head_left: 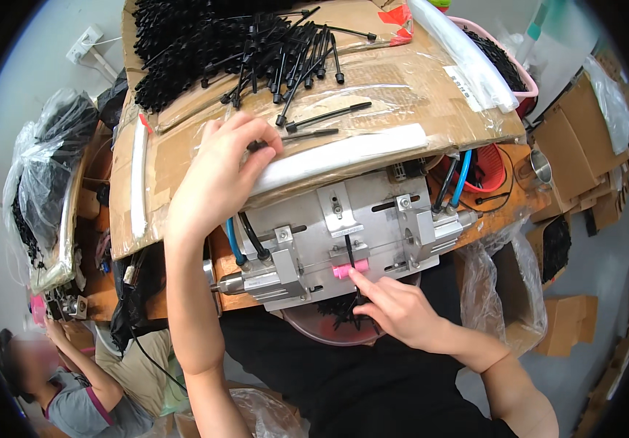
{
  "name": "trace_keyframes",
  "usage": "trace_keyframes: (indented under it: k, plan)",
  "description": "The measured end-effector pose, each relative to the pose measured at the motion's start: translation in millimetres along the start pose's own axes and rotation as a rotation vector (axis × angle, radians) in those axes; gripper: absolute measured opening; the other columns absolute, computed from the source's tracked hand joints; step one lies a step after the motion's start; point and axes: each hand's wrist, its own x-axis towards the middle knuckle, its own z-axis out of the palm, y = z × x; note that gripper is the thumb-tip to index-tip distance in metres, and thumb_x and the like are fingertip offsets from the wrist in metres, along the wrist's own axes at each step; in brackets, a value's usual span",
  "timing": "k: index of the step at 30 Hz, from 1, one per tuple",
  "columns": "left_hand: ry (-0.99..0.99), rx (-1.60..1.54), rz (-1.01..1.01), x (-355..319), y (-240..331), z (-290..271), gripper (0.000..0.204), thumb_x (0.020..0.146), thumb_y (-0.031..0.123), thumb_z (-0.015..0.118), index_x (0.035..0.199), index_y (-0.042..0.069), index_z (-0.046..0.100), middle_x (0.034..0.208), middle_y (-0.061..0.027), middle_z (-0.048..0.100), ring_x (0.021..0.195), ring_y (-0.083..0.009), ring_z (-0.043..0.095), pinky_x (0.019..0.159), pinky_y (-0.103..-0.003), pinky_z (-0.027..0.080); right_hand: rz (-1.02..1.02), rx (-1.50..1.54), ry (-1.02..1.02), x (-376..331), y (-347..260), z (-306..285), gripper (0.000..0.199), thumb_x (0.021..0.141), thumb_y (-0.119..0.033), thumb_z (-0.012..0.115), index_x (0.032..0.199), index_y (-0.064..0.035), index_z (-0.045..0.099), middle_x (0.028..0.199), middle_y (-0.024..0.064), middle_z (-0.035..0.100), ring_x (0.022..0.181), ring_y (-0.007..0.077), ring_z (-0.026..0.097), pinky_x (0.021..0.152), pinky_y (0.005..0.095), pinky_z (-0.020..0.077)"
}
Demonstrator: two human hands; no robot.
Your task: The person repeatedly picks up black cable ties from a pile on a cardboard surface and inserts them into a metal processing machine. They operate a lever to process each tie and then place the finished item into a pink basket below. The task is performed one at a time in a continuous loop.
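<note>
My left hand [219, 171] reaches over the cardboard and pinches one end of a thin black plastic rod [314, 134] lying there. Beside it lies another black rod with a knobbed end [329, 117]. My right hand [402, 310] is at the metal fixture [307, 212], its index fingertip against a small pink block [350, 269]. A black rod [349, 250] runs from under the fixture's middle clamp across the pink block, and its lower end appears between my right thumb and index finger. Part of that end is hidden by the fingers.
A large heap of black rods [183, 51] covers the far cardboard. Blue air hoses [461, 179] join cylinders on both sides. A bowl [314, 330] with black pieces sits below the fixture. A red basket [491, 171] stands right. Another person [88, 394] sits lower left.
</note>
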Motion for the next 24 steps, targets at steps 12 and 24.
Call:
trace_keyframes:
  k: [12,24]
  plan:
    - [0.203,-0.05,-0.102,-87.2,91.1,35.4,0.074,0.071,-0.014,0.069,0.141,0.006,0.053,0.097,-0.0115,0.059,0.088,-0.0266,0.055,0.078,-0.037,0.048,-0.146,-0.575,-0.025,239.2,106.4,-108.2,0.012,0.087,-0.016,0.066,0.096,-0.0074,0.065,0.09,0.0125,0.068,0.088,0.0326,0.065,0.074,0.0429,0.0515]
    - [0.068,0.127,-0.185,-138.4,146.7,134.7,0.074,0.074,-0.004,0.061,0.143,-0.01,0.038,0.103,-0.012,0.053,0.089,-0.0244,0.053,0.08,-0.032,0.048,0.075,0.39,0.376,144.6,34.7,-157.1,0.013,0.096,-0.01,0.062,0.1,0.0013,0.064,0.097,0.0107,0.071,0.076,0.0111,0.065,0.059,0.0223,0.0488]
